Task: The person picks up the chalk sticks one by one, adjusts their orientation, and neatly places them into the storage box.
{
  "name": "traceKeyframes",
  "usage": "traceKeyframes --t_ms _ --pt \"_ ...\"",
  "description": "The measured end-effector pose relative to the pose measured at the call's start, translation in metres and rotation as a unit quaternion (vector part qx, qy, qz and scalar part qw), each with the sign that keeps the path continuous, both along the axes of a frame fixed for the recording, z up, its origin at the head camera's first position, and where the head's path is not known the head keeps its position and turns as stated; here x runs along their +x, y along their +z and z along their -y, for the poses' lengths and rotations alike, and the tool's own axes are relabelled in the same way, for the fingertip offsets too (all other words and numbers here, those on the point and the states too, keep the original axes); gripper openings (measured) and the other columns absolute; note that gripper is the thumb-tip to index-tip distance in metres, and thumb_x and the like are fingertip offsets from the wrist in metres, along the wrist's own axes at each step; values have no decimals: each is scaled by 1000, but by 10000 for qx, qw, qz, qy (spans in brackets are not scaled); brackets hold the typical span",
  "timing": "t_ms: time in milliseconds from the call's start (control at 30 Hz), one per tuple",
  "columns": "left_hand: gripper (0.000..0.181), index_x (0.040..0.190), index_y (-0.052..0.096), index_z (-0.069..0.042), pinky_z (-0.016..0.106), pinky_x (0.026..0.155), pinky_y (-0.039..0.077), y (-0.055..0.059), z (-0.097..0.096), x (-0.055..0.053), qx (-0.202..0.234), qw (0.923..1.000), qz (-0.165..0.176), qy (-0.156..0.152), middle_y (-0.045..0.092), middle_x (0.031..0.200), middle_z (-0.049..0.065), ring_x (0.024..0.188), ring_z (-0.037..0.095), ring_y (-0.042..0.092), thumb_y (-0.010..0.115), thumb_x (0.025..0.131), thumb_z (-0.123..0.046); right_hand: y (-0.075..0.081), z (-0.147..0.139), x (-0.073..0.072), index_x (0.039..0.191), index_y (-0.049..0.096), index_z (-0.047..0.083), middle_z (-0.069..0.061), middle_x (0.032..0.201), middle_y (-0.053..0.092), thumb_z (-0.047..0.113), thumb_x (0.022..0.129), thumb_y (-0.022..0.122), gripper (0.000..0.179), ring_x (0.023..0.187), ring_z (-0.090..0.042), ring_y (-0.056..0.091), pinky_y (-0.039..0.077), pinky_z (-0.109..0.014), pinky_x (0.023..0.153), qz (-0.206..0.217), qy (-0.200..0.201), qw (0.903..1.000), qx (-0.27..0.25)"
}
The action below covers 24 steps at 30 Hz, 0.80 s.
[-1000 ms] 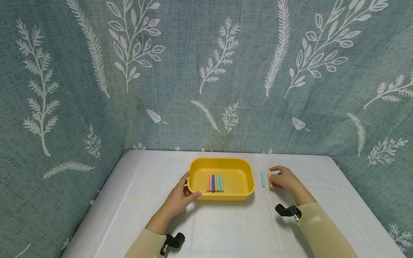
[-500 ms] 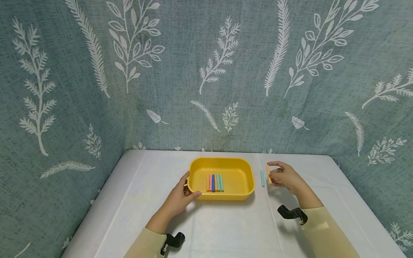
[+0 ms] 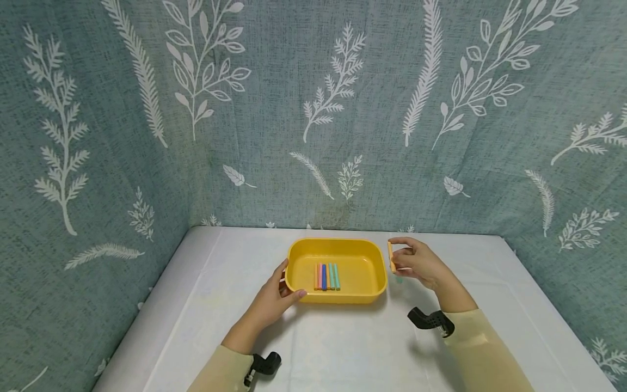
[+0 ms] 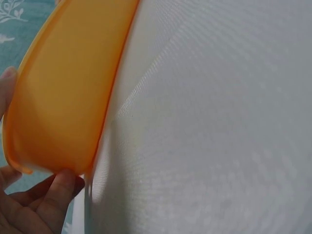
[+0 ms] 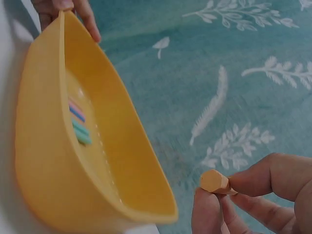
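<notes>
A yellow plastic tub (image 3: pixel 357 299) stands on the white table. My left hand (image 3: pixel 270 298) grips its left end, thumb over the near rim and fingers at the side. Inside the tub lies a row of several chalk sticks, among them a blue chalk (image 3: pixel 324 277) and a green chalk (image 3: pixel 337 277). Just off the tub's right end, my right hand (image 3: pixel 422 267) pinches an orange chalk (image 3: pixel 391 258) between thumb and fingers, above the table. In the right wrist view, the end of this orange chalk (image 5: pixel 213 181) faces the camera. Below that hand, another green chalk (image 3: pixel 399 280) is mostly hidden.
The white-covered table (image 3: pixel 343 348) reaches back to a teal leaf-patterned cloth (image 3: pixel 274 136), which also hangs along the left and right. Each wrist carries a black camera mount; the right mount (image 3: pixel 426 320) sticks out over the table.
My right hand has lifted the orange chalk from the table and moved it left toward the tub, now partly covering the green chalk outside. My left hand and the tub have stayed put.
</notes>
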State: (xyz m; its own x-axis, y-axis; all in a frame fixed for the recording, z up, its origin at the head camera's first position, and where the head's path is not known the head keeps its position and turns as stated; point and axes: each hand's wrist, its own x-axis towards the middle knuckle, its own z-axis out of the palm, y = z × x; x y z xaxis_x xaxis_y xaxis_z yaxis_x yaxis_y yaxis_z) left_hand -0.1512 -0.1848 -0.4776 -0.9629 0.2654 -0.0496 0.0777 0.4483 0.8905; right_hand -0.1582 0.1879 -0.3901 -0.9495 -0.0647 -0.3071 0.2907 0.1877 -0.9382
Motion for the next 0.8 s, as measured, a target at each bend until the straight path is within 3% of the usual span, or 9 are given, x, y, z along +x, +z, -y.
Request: traceKeyframes --t_ms 267,500,800 --pt "99 162 17 -17 41 102 50 1 1 -1 -44 10000 -6 7 43 151 17 129 32 54 78 87 -40 3 33 -11 148 42 6 -14 106 57 -2 98 60 54 88 -22 63 61 -35 77 109 -2 9999 -42" --pt "98 162 17 -16 41 103 50 2 -1 -1 -47 10000 40 -17 42 152 18 129 32 54 78 88 -38 -4 56 -17 145 45 5 -13 104 57 -2 97 61 51 87 -22 61 60 -44 84 187 162 9997 -13" --pt "98 162 17 -16 41 102 50 2 0 1 -33 10000 85 8 42 152 18 129 32 54 78 88 -38 -15 74 -22 143 47 5 -15 106 59 -3 96 62 50 85 -24 60 60 -45 84 221 298 9993 2"
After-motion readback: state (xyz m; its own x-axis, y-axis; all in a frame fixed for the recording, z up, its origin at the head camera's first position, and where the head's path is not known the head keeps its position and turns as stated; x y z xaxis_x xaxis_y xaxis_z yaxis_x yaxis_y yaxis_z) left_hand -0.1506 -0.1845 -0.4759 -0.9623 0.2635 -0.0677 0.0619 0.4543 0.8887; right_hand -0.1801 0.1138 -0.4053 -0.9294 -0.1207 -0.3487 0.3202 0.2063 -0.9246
